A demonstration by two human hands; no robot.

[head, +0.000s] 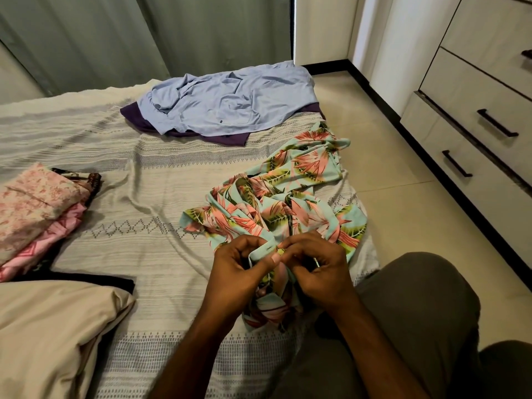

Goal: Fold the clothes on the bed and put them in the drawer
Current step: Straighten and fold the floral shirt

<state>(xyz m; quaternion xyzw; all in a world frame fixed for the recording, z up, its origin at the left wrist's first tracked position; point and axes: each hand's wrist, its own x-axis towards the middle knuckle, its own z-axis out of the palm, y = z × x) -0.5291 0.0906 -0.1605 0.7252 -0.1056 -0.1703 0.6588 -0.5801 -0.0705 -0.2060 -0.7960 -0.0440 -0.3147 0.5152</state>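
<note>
The crumpled turquoise shirt with pink and green leaf print (285,203) lies on the white woven bedspread (138,197), its near edge pinched between my left hand (239,272) and right hand (319,272). Beyond it lie one pale blue shirt (230,102) over one purple garment (224,138); three handled cream drawers (472,122) stand right.

Floral shirt (288,203) crumpled at bed (129,180) edge; blue shirt (230,102) spread flat atop purple garment (224,137); drawers (475,133) closed.
</note>
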